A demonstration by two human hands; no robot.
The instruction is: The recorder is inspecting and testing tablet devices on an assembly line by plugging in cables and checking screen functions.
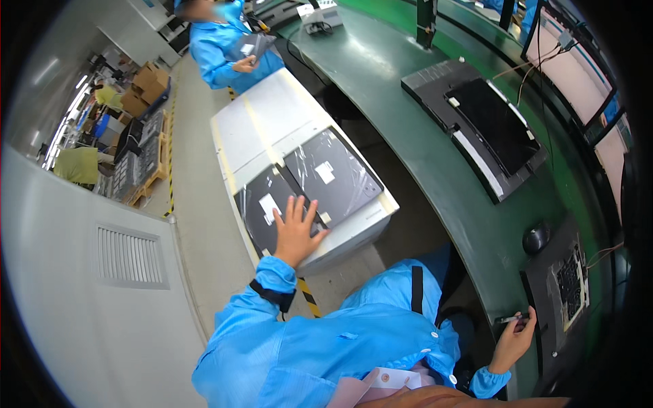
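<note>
My left hand (297,234) lies with its fingers spread on a dark flat panel (257,197) wrapped in clear film, with a white label. Beside it is a second dark wrapped panel (350,173), also labelled. Both rest in the near half of a white box (248,126) with tape strips along its top. Over at the right, by the green bench edge, my right hand (515,343) is closed around a slim, dark pen-like tool (510,317). That hand is nearest to a dark fixture (544,319) on the bench.
The curved green bench (388,88) carries a black mouse (536,238) and a dark fixture holding a glossy black screen (493,126). Thin cables hang at the right. Beyond the box, a person in blue (221,44) holds a dark panel. A grey cabinet (88,272) stands left.
</note>
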